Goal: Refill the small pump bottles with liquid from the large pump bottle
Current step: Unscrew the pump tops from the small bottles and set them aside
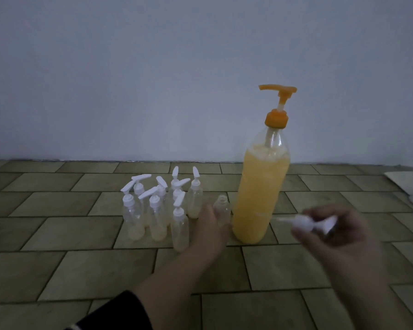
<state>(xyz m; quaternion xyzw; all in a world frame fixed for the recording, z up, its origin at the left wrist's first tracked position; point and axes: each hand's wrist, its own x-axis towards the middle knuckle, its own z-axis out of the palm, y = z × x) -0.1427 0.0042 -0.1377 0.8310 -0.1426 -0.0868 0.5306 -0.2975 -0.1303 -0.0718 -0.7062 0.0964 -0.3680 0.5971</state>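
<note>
the large pump bottle (260,186) stands upright on the tiled floor (57,270) close to the wall edge, nearly full of orange-yellow liquid, its orange pump head (278,90) pointing left. touching or just beside its lower left side stands one small bottle (221,208) with its neck open and no pump on it; it looks empty, though the dim light makes that hard to be sure of. the left hand (209,231) curls round this bottle's lower half and steadies it on the floor. the right hand (334,228), to the right of the large bottle and lifted off the floor, pinches a white pump top (317,223) with its dip tube pointing left; it is blurred.

to the left, a cluster of small pump bottles (160,208) stands upright, all capped with white pumps. each shows only a thin pale layer at the bottom, so none looks refilled.

judging from this, the task is at its very start: one bottle is opened and ready, no liquid has gone in yet, and the whole cluster is left to do. the open neck sits below and left of the large spout, not plainly under it.
</note>
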